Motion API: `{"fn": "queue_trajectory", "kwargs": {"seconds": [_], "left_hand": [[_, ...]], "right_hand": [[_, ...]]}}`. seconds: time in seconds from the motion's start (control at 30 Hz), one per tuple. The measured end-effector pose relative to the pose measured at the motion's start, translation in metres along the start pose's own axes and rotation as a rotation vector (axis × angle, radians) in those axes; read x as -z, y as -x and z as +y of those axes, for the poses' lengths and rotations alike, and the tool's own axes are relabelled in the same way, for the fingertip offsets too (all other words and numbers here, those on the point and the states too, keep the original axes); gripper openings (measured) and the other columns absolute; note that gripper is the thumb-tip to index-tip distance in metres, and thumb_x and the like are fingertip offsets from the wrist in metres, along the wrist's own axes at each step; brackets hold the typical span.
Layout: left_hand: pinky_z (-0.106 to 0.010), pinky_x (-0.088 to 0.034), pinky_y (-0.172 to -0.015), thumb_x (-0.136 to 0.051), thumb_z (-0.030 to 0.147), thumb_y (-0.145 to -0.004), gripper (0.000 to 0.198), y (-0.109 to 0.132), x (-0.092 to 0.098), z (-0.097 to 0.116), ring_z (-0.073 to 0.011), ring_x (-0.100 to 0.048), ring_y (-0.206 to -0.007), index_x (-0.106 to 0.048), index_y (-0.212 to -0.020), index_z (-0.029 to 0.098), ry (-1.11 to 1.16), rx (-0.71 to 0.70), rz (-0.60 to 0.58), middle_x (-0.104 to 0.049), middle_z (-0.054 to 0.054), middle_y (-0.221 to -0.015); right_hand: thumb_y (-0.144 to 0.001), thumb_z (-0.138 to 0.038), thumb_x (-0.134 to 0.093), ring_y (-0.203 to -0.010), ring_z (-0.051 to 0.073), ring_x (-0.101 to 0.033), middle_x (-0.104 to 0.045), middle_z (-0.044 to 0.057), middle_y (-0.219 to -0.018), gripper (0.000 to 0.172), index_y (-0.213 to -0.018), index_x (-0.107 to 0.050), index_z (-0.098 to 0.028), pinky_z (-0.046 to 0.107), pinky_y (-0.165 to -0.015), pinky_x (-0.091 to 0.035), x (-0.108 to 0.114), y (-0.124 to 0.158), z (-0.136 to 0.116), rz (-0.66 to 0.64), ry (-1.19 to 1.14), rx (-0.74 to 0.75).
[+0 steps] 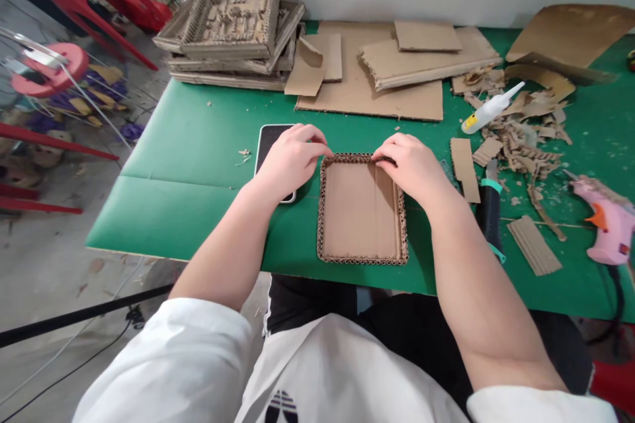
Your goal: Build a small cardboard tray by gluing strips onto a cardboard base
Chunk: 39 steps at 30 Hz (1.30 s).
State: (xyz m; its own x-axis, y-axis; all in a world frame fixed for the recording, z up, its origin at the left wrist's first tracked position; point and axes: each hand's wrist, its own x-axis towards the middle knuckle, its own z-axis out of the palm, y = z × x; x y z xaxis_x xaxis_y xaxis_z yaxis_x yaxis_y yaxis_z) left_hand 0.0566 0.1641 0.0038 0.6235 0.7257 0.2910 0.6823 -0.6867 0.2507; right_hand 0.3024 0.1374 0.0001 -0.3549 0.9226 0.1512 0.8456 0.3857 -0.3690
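I see both bare forearms [225, 231] stretched forward, flanking the shallow rectangular tray of brown corrugated cardboard [360, 211], the bare left hand [292, 157] curled, fingertips at the tray's far left corner, the bare right hand [411, 162] pinching its far rim toward the right.

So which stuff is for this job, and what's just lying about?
Seems part of the job:
cardboard tray, right hand pinching its far edge
probably glue gun, knife, white bottle

Seems just lying about:
phone by the left hand
torn cardboard scraps
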Motion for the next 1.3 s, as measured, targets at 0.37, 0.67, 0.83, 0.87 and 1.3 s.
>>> {"fn": "queue_trajectory", "kwargs": {"seconds": [0.37, 0.67, 0.83, 0.87, 1.3], "left_hand": [[-0.039, -0.046, -0.084, -0.039, 0.006, -0.078, 0.04, -0.0008, -0.0034, -0.0021, -0.0195, -0.053, -0.088, -0.074, -0.089, 0.023, 0.027, 0.019, -0.039, -0.063, -0.005, -0.095], [-0.038, -0.046, -0.086, -0.039, 0.006, -0.078, 0.04, -0.0013, -0.0015, -0.0013, -0.0186, -0.054, -0.088, -0.074, -0.088, 0.024, 0.036, 0.039, -0.062, -0.063, -0.004, -0.095], [-0.038, -0.046, -0.085, -0.039, 0.006, -0.078, 0.039, -0.0012, -0.0006, -0.0011, -0.0187, -0.053, -0.087, -0.073, -0.085, 0.023, 0.039, 0.031, -0.065, -0.063, -0.005, -0.095], [-0.038, -0.046, -0.085, -0.039, 0.006, -0.078, 0.038, -0.0013, -0.0006, -0.001, -0.0185, -0.053, -0.086, -0.073, -0.085, 0.023, 0.034, 0.026, -0.064, -0.063, -0.004, -0.095], [-0.036, -0.047, -0.085, -0.039, 0.009, -0.078, 0.038, -0.0016, -0.0017, -0.0003, -0.0188, -0.055, -0.087, -0.074, -0.084, 0.022, 0.021, 0.037, -0.084, -0.064, -0.004, -0.095]], "right_hand": [[-0.085, -0.011, -0.05, -0.093, 0.022, -0.057, -0.066, 0.007, -0.094, 0.022, -0.082, -0.07, -0.021, 0.034, -0.08, -0.046, -0.0023, -0.0011, -0.0021, 0.017, -0.026, -0.018], [-0.086, -0.012, -0.045, -0.092, 0.022, -0.057, -0.066, 0.007, -0.093, 0.026, -0.081, -0.069, -0.023, 0.035, -0.077, -0.044, -0.0037, -0.0013, -0.0022, 0.013, -0.024, -0.026], [-0.085, -0.009, -0.045, -0.092, 0.022, -0.057, -0.066, 0.007, -0.094, 0.026, -0.081, -0.068, -0.021, 0.034, -0.076, -0.043, -0.003, -0.0015, -0.0033, -0.004, -0.026, -0.035], [-0.085, -0.009, -0.045, -0.092, 0.021, -0.057, -0.066, 0.007, -0.094, 0.026, -0.081, -0.068, -0.02, 0.034, -0.077, -0.043, -0.0028, -0.0016, -0.0035, -0.007, -0.026, -0.038], [-0.084, -0.01, -0.044, -0.091, 0.022, -0.057, -0.066, 0.008, -0.095, 0.027, -0.082, -0.069, -0.02, 0.036, -0.076, -0.044, -0.0032, -0.0023, -0.0031, -0.012, -0.039, -0.048]]}}
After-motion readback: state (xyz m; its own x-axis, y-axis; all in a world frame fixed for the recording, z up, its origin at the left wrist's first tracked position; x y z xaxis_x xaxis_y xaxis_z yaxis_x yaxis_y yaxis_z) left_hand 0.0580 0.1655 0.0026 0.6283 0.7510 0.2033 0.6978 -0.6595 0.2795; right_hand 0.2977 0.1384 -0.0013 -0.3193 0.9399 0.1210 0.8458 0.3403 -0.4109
